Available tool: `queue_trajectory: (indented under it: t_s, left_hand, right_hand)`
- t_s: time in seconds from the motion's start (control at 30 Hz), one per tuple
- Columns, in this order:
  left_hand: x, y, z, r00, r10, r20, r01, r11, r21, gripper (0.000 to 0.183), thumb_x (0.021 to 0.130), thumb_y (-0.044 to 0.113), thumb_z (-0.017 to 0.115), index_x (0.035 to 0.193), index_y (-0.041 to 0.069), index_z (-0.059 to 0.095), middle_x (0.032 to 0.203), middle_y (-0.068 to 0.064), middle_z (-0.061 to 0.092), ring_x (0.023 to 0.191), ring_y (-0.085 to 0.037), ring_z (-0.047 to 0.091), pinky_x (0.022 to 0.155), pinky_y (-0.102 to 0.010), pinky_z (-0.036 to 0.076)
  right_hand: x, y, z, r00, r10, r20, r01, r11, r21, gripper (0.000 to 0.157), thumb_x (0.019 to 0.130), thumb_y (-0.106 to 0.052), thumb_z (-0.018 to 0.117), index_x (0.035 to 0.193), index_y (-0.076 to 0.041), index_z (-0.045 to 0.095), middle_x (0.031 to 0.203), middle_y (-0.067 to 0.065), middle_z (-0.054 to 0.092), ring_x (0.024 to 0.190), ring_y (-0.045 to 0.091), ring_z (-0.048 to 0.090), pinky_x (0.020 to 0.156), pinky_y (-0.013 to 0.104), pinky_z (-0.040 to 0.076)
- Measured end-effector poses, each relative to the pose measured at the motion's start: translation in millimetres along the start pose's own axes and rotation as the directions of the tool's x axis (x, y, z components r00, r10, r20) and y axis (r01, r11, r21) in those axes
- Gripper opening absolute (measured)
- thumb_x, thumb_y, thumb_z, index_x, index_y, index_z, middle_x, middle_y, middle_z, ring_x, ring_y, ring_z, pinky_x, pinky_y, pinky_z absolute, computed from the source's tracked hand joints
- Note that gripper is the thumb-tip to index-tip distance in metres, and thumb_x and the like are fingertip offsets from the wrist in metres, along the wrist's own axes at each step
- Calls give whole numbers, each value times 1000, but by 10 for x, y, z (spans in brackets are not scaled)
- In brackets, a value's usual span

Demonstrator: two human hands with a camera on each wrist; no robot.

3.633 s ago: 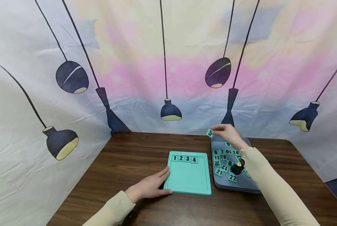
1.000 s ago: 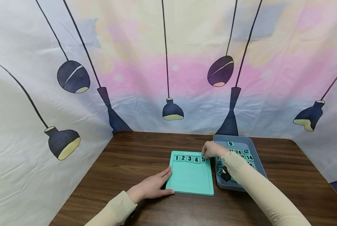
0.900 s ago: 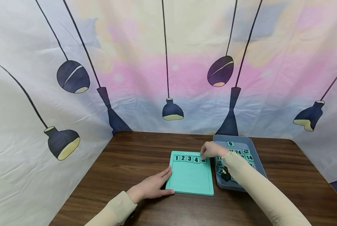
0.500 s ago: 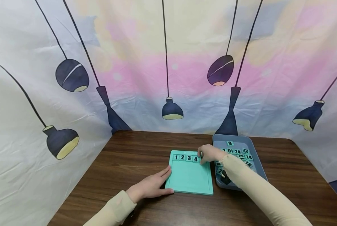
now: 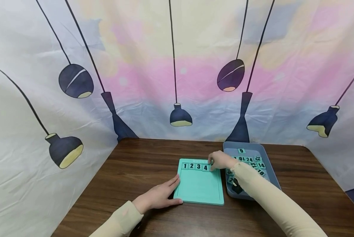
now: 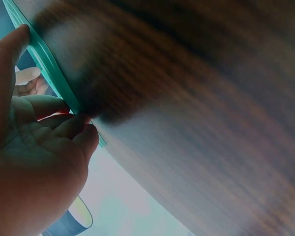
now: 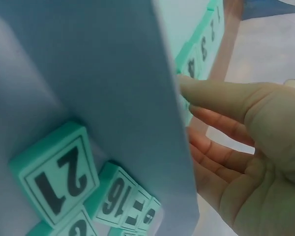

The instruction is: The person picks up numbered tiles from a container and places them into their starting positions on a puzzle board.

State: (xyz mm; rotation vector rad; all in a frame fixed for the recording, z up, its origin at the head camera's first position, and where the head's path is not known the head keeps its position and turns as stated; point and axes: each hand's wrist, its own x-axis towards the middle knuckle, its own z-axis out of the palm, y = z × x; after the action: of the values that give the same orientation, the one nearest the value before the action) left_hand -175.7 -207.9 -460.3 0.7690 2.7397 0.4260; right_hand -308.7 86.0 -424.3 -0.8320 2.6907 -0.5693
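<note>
A square turquoise board (image 5: 199, 187) lies flat on the table. Along its far edge sit number tiles 1 (image 5: 185, 166), 2 (image 5: 191, 166), 3 (image 5: 198, 167) and 4 (image 5: 205, 168) in a row. My left hand (image 5: 159, 196) rests against the board's left side, thumb near the close corner; in the left wrist view, fingertips touch the board's rim (image 6: 54, 73). At the right end of the row, thumb and forefinger of my right hand (image 5: 222, 160) pinch the 5 tile, which those fingers now hide. Tile 4 is directly left of them.
To the right of the board stands a grey-blue tray (image 5: 255, 150) with several loose number tiles, among them a 9 (image 5: 241, 151) and a 14 (image 5: 261, 165). My right forearm crosses over it. Behind the wooden table (image 5: 147, 158) hangs a lamp-patterned cloth (image 5: 153, 65).
My right hand has brought the 5 tile from above the tray to the row's end, right of tile 4, then shifted slightly left and covered it. My left hand stays at the board.
</note>
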Motion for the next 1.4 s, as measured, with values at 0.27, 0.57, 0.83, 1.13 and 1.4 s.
queue_trajectory:
  t_s: [0.27,0.57,0.83,1.13,1.4]
  left_hand:
    - [-2,-19,42,1000,-9,-9,9,1000,7,92,96,67,51,161,8,23,168,-7,17,145,-25,38,109,-42,42]
    - [1,-13,1,1000,-1,-1,1,1000,-4,91,97,66,52,161,7,23,168,-8,17,145,-26,37,109,-43,41]
    - [8,-7,11,1000,2,-7,-2,1000,-4,91,97,64,53,161,7,24,167,-9,17,145,-25,36,110,-43,40]
    - [12,-8,25,1000,-5,-4,5,1000,2,91,96,66,52,161,8,23,168,-8,16,146,-25,36,109,-42,41]
    - [10,-15,19,1000,-6,0,6,1000,-3,92,96,67,52,161,8,23,168,-7,16,146,-25,36,110,-42,41]
  right_hand:
    - [-67,104,-364,997,-34,-70,40,994,98,28,92,-13,75,116,0,69,103,11,68,92,26,65,78,42,54]
    - [-321,322,-839,990,47,-135,-17,976,216,41,99,-24,67,132,1,64,125,23,65,112,39,62,90,53,52]
    - [-468,607,-952,974,163,-156,-117,957,266,50,101,-26,63,137,8,57,135,30,57,121,46,56,94,56,49]
    - [-473,866,-804,964,236,-121,-191,935,300,50,102,-21,61,138,13,52,137,35,51,114,48,60,95,57,50]
    - [-463,980,-624,972,204,-112,-161,937,308,46,99,-12,62,134,16,54,131,34,56,112,47,59,89,53,52]
